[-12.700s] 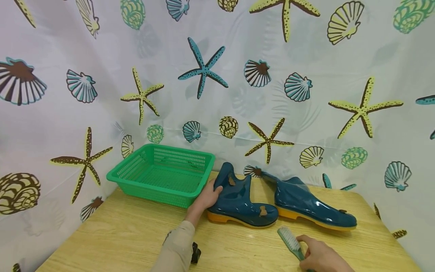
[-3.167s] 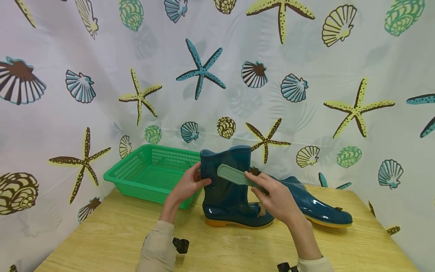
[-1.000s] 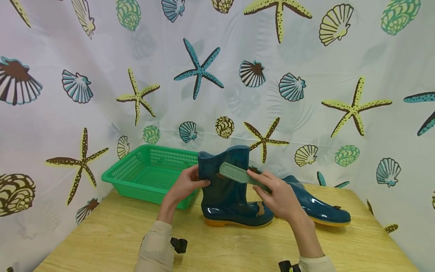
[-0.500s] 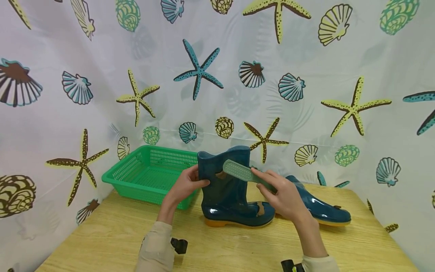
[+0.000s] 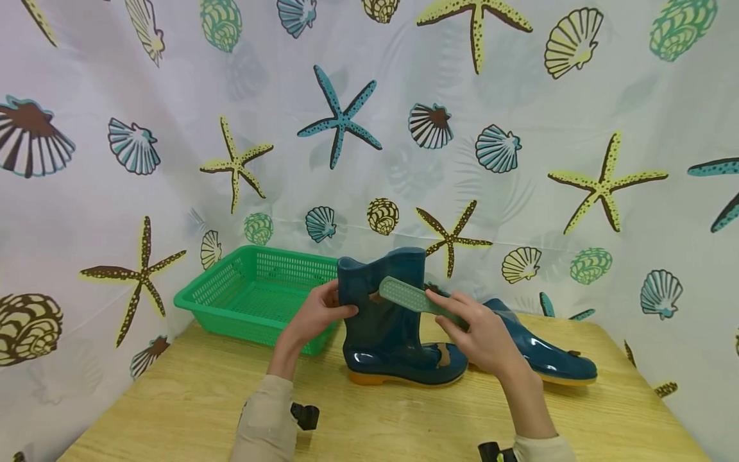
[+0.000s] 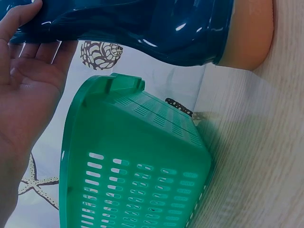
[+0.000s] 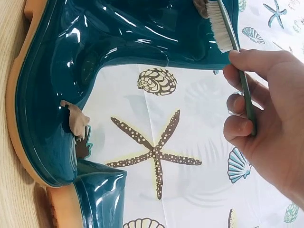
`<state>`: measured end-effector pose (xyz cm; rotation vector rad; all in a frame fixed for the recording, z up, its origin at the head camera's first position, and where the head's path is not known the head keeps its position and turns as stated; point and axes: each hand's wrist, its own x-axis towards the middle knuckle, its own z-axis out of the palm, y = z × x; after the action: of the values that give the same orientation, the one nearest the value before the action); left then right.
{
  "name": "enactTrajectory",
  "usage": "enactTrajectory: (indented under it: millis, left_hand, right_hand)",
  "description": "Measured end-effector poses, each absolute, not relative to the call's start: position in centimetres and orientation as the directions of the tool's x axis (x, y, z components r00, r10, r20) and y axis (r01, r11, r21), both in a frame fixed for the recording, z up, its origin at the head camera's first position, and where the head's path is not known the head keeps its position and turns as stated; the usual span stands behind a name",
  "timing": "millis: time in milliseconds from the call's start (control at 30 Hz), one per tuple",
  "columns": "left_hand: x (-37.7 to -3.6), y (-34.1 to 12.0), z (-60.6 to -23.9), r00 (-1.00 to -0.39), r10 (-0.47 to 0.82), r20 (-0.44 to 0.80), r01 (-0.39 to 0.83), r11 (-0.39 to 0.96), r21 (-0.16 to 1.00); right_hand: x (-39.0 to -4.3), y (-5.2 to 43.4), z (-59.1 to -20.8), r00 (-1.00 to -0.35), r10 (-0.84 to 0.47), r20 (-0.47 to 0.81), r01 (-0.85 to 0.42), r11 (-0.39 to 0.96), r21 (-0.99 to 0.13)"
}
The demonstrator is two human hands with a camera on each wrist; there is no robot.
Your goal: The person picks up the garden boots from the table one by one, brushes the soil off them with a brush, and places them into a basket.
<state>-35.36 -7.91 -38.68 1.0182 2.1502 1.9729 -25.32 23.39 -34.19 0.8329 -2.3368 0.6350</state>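
A dark blue rain boot (image 5: pixel 381 337) with an orange sole stands upright on the table, toe to the right. My left hand (image 5: pixel 314 314) holds its shaft from the left, thumb in front and fingers behind. In my right hand (image 5: pixel 482 330) is the handle of a green scrub brush (image 5: pixel 404 295), laid against the upper shaft. White bristles (image 7: pixel 218 28) face the boot in the right wrist view, right at a brown patch (image 7: pixel 201 7). Another brown patch (image 5: pixel 443 355) sits on the boot's instep. The head view shows the brush's back, which partly covers the shaft patch.
A second blue boot (image 5: pixel 554 359) lies slumped to the right, partly behind the right hand. At the back left is a green perforated basket (image 5: pixel 254 330), close to the left hand. A shell-and-starfish patterned curtain (image 5: pixel 369 173) hangs behind the wooden table (image 5: pixel 369 423).
Earliest, the boot slumped and the brush was low at the right; now the left hand holds the shaft upright and the brush is against it. Over the last second the brush shifted slightly right.
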Motion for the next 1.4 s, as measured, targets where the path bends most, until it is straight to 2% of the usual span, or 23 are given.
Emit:
enactTrajectory:
  millis: [100, 233, 500, 600, 933, 1133, 1400]
  left_hand:
    - [-35.4, -7.9, -38.5, -0.784, 0.489, 0.383, 0.425, -0.028, 0.905]
    - [-35.3, -7.8, -38.4, -0.788, 0.485, 0.38, 0.419, -0.032, 0.908]
    - [-35.2, -7.9, -38.4, -0.789, 0.48, 0.384, 0.419, -0.037, 0.907]
    - [-35.2, -7.9, -38.4, -0.787, 0.484, 0.384, 0.418, -0.039, 0.907]
    - [-35.2, -8.0, -38.5, -0.791, 0.482, 0.376, 0.413, -0.032, 0.91]
    - [-35.2, -7.9, -38.4, -0.804, 0.473, 0.36, 0.402, -0.014, 0.915]
    - [-35.3, -7.8, -38.5, -0.802, 0.47, 0.369, 0.411, -0.015, 0.912]
  right_hand:
    - [-25.1, 23.7, -34.0, -0.682, -0.407, 0.608, -0.659, 0.702, -0.27]
    - [-25.1, 23.8, -34.0, -0.687, -0.412, 0.598, -0.657, 0.704, -0.27]
    - [-25.2, 23.5, -34.0, -0.594, -0.368, 0.715, -0.696, 0.681, -0.227]
    - [-25.3, 23.1, -34.2, -0.582, -0.375, 0.722, -0.699, 0.684, -0.208]
    - [-25.1, 22.8, -34.1, -0.66, -0.435, 0.613, -0.684, 0.686, -0.25]
    - [-24.9, 23.3, -34.0, -0.675, -0.444, 0.589, -0.678, 0.687, -0.26]
    - [-25.4, 23.1, -34.2, -0.575, -0.412, 0.707, -0.725, 0.656, -0.208]
